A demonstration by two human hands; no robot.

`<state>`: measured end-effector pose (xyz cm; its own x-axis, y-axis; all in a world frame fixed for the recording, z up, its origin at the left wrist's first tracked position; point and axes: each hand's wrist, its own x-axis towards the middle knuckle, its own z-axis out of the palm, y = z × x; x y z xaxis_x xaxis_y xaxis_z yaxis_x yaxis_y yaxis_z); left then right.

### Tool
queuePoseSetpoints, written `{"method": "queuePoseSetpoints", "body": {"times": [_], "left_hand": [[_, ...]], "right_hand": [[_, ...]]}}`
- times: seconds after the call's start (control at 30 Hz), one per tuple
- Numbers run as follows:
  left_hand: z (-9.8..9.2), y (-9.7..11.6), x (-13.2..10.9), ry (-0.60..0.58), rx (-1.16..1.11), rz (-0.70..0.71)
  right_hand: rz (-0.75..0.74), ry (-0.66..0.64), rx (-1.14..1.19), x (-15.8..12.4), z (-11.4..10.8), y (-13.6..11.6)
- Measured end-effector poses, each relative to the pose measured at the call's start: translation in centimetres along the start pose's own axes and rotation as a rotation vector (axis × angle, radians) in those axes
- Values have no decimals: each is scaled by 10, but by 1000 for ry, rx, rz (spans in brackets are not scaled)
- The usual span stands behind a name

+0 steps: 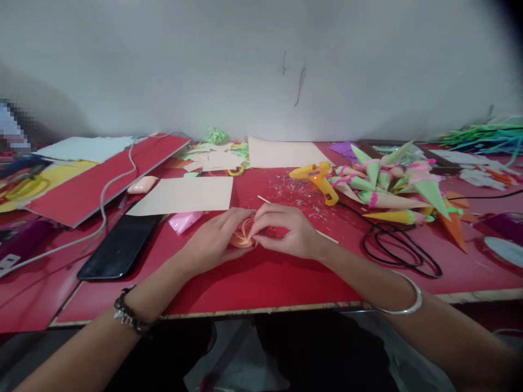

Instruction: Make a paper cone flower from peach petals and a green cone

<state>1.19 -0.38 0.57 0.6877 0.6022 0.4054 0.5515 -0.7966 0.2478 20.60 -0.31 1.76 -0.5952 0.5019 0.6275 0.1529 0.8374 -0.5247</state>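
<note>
Both hands meet over the red table point(253, 283) near its front edge. My left hand point(214, 237) cups a small peach-coloured paper flower point(242, 236), fingers curled round it. From the other side my right hand point(286, 231) pinches the same flower, fingertips pressed together on its petals. A thin wooden stick point(327, 236) lies on the table just behind my right hand. The lower part of the flower is hidden by my fingers.
A yellow glue gun point(316, 179) with a black cord point(398, 250) lies to the right, beside a pile of paper cones point(388, 185). A black phone point(120, 245), beige paper sheets point(186, 196), a grey cable point(104, 209) and a red board point(102, 179) lie left.
</note>
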Motion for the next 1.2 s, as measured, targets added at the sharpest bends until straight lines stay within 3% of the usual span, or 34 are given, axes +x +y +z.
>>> {"method": "queuePoseSetpoints", "body": {"times": [0.6,0.8,1.2], "left_hand": [[-2,-1,-2,0,8,-72],[-2,-2,-2,-3,-16,-52],[0,-2,0,-70,33,-82]], "right_hand": [[122,-59,-60,-1,0,5],[154,-147,-91,-1,0,6],[19,-44,-122,-1,3,0]]}}
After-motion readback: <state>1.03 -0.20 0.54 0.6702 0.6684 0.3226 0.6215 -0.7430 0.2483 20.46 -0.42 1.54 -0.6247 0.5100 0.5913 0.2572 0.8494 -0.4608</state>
